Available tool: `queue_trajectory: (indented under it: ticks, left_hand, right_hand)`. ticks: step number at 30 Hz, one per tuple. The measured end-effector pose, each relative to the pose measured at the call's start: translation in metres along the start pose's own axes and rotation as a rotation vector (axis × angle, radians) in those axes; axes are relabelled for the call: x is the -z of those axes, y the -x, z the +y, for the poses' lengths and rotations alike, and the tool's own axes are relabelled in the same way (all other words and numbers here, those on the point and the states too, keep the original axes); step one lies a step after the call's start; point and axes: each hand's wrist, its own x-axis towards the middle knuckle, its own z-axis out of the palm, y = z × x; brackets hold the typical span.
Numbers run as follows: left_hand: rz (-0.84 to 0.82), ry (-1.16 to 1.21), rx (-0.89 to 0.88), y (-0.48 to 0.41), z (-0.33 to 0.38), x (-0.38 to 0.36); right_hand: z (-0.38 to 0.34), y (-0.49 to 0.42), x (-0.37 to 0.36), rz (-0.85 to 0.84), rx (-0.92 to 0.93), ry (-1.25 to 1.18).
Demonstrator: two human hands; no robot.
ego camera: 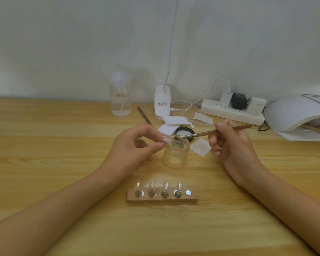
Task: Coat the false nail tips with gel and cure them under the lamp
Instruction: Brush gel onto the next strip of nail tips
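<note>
Coating step. My left hand (133, 146) pinches one nail tip (166, 140) in its fingers (153, 146) over the gel jar (175, 156). My right hand (229, 146) grips the brush (201, 134), bristles at the jar mouth. Next, probably a thin steady stroke, then the lamp (292, 111).

A glass jar (176, 156), nail-tip holder (163, 199), clear bottle (120, 100), white pads (172, 121), power strip (229, 112) and curing lamp (299, 115) are set upon the wooden table (44, 135).
</note>
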Motion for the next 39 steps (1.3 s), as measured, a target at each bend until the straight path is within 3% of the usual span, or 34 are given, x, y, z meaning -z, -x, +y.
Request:
queue_trajectory:
  ticks: [8, 39]
  left_hand:
    - [0.001, -0.004, -0.022, -0.0003, 0.0006, -0.0004]
    - [0.029, -0.059, -0.104, 0.0035, 0.0045, -0.0005]
  right_hand:
    - [0.0008, 0.0026, -0.004, -0.116, 0.036, 0.044]
    - [0.0022, 0.0013, -0.0033, -0.108, 0.083, 0.033]
